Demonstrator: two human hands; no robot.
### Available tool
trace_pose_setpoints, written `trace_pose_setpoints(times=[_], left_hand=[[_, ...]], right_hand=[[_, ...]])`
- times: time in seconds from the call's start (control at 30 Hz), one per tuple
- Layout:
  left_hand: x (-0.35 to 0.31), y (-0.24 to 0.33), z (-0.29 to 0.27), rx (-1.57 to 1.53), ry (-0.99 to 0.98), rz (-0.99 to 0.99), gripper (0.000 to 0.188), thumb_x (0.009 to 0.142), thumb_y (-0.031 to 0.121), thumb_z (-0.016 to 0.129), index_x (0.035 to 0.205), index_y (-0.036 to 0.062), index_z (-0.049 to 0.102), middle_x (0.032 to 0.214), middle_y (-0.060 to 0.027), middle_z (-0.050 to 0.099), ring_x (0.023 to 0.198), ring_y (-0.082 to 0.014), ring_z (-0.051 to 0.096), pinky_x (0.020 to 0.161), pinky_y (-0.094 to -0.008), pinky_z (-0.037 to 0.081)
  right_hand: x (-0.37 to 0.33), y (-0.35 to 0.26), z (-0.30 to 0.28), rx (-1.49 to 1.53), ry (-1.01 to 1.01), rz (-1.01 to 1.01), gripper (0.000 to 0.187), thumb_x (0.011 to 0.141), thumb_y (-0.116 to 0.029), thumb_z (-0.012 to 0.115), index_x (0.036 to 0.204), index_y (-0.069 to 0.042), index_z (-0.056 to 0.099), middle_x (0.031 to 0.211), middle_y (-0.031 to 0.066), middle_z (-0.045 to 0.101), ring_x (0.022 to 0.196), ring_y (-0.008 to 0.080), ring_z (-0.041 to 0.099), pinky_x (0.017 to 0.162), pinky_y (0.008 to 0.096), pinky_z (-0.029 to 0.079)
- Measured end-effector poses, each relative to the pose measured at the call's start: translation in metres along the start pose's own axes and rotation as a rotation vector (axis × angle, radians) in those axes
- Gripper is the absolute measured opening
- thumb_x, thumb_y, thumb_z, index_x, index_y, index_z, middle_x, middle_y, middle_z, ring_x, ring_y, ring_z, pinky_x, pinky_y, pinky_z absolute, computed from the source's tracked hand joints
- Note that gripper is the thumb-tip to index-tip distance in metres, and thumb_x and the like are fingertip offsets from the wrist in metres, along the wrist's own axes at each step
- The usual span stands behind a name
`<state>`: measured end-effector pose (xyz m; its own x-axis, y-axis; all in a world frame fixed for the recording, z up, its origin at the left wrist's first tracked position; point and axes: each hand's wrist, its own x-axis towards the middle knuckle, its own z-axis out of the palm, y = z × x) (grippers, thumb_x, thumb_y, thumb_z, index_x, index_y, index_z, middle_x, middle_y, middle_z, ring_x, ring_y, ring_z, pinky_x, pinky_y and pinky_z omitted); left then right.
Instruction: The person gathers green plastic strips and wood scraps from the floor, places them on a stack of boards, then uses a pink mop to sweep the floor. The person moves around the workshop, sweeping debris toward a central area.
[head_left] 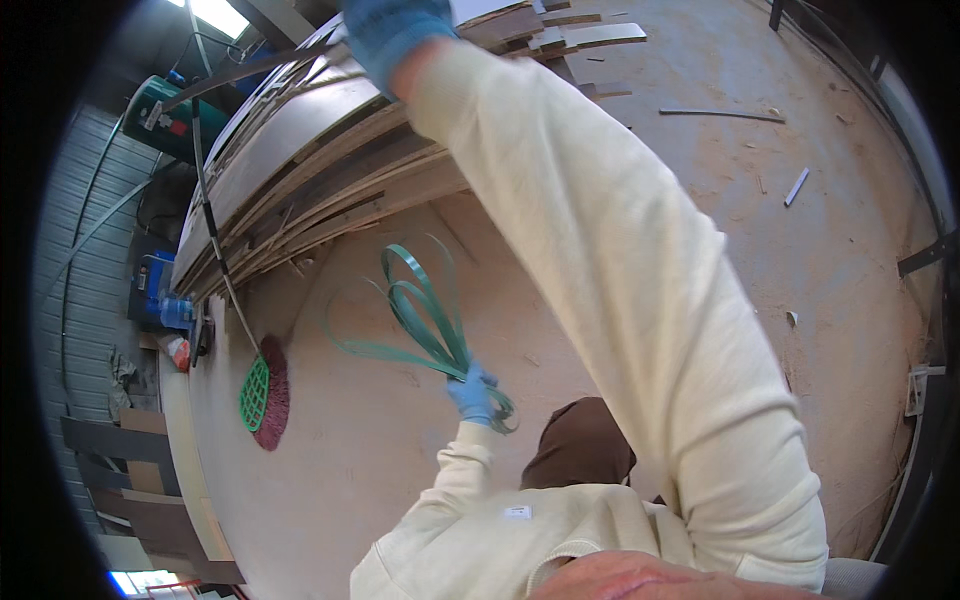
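My left hand, in a light blue glove, is closed round a looped bundle of green strapping band. The loops fan out ahead of the hand, and short ends curl out behind it. My right arm reaches far forward across the view in a cream sleeve. At its end my right hand, in a blue glove, is raised at the top edge, over or in front of a stack of boards. Its fingers are cut off by the frame, and a dark strip runs leftward from beside it.
A broom with dark red bristles and a green plastic head stands on the floor at left. Beyond it are a green drum and a blue container. Panel pieces lie lower left. Thin strips and scraps litter the floor at right.
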<state>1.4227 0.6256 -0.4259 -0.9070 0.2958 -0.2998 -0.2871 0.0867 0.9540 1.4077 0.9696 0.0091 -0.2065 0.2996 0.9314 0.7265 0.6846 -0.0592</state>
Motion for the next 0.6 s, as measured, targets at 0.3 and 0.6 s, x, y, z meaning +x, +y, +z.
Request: trace_pose_setpoints(times=[0.3,0.6], left_hand=[[0.001,-0.023,-0.014,0.042,0.004,-0.155,0.028,0.091,0.008,0.064,0.118,0.0020,0.058,0.070,-0.0059,0.057,0.050,-0.0159,0.053,0.048,-0.0328,0.046],[0.001,-0.058,0.005,0.188,-0.169,-0.058,0.026,0.091,0.006,0.064,0.116,-0.0003,0.058,0.068,-0.0025,0.052,0.049,-0.0129,0.049,0.049,-0.0301,0.046]], right_hand=[[-0.212,0.018,-0.012,0.921,-0.606,-0.215,0.049,0.079,-0.022,0.071,0.123,-0.003,0.061,0.113,0.0203,0.067,0.100,0.0360,0.066,0.087,0.0430,0.053],[-0.621,0.312,-0.266,0.086,-1.725,0.877,0.050,0.087,-0.042,0.063,0.120,-0.005,0.066,0.120,0.0204,0.067,0.109,0.0378,0.065,0.094,0.0445,0.051]])
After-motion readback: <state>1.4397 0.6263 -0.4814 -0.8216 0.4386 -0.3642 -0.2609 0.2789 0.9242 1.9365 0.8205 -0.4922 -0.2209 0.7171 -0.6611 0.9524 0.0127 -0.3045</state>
